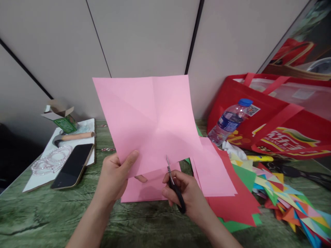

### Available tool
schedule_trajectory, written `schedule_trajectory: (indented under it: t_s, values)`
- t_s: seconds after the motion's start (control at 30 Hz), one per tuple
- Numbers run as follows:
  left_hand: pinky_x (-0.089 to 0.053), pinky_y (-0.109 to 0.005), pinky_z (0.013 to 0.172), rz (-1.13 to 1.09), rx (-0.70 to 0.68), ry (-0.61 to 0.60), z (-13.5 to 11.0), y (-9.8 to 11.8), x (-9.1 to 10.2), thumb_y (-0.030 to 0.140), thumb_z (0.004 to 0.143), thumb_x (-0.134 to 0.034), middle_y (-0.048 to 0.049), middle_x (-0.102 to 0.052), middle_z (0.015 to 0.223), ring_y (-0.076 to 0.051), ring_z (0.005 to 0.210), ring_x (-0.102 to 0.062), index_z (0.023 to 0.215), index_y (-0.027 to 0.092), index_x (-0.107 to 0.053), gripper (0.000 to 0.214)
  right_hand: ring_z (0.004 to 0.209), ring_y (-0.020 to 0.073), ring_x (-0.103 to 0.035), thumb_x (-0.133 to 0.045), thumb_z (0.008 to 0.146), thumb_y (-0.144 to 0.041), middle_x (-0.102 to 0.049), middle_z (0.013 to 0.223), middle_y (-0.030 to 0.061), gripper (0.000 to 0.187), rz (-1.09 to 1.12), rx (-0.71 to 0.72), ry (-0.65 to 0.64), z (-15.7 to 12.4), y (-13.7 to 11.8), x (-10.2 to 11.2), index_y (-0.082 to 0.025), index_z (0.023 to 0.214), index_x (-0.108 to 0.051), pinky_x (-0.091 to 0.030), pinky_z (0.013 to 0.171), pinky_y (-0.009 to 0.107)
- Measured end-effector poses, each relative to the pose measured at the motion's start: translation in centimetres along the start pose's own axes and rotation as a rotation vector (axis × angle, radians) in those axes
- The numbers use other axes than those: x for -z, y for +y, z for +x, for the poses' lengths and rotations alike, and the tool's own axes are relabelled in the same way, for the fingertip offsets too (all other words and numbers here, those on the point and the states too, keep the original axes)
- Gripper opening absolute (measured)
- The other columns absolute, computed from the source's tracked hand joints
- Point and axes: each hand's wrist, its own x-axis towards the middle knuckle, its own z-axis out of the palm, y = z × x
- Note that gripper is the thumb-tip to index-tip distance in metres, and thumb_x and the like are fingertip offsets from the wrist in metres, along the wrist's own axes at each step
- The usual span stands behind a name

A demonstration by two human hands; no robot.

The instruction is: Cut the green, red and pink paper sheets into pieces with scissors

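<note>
A large sheet of pink paper (144,113), with a crease down its middle, is held up above the table. My left hand (117,172) grips its lower left edge, thumb in front and fingers behind. In my right hand (183,189) is a pair of scissors (176,196) with black handles, the fingers closed round them. The metal blades point up at the sheet's lower edge, and one blade shows in front of the paper. Beneath, more pink sheets (217,172) lie on the table, partly over red paper (232,203) and green paper (244,175).
A black phone (73,165), beads (53,160), a wooden-handled tool (74,136) and an opened green box (64,122) sit at left. On the right are a water bottle (227,122), a red bag (274,106) and folded colourful paper pieces (289,199). A grey panel wall (144,38) stands behind.
</note>
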Motion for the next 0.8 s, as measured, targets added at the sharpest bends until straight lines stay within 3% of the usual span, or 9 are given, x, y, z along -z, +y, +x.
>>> schedule_trajectory:
  t_s: [0.47, 0.6, 0.8]
  values:
    - [-0.048, -0.025, 0.032, 0.015, 0.004, 0.009, 0.08, 0.03, -0.02, 0.027, 0.065, -0.07, 0.0002, -0.066, 0.06, -0.014, 0.036, -0.058, 0.06, 0.014, -0.065, 0.015, 0.036, 0.007, -0.046, -0.074, 0.059, -0.031, -0.051, 0.048, -0.0079, 0.03, 0.008, -0.036, 0.008, -0.01, -0.02, 0.03, -0.018, 0.077, -0.055, -0.032, 0.036, 0.019]
    - [-0.046, -0.025, 0.034, 0.065, -0.004, -0.053, -0.01, -0.01, 0.03, 0.028, 0.067, -0.067, -0.0004, -0.066, 0.051, -0.015, 0.035, -0.058, 0.057, 0.015, -0.065, 0.017, 0.048, 0.0105, -0.053, -0.078, 0.055, -0.028, -0.056, 0.057, -0.0049, 0.04, 0.026, -0.022, 0.041, 0.09, -0.08, 0.11, -0.017, 0.085, -0.054, -0.04, 0.046, 0.022]
    - [-0.046, -0.023, 0.042, 0.207, -0.037, -0.145, -0.24, -0.32, 0.22, 0.031, 0.074, -0.061, -0.0038, -0.064, 0.039, -0.015, 0.041, -0.059, 0.054, 0.014, -0.066, 0.026, 0.064, 0.0157, -0.056, -0.078, 0.053, -0.026, -0.061, 0.07, 0.001, 0.036, 0.032, 0.035, 0.032, 0.25, -0.22, 0.34, -0.017, 0.078, -0.055, -0.045, 0.059, 0.027]
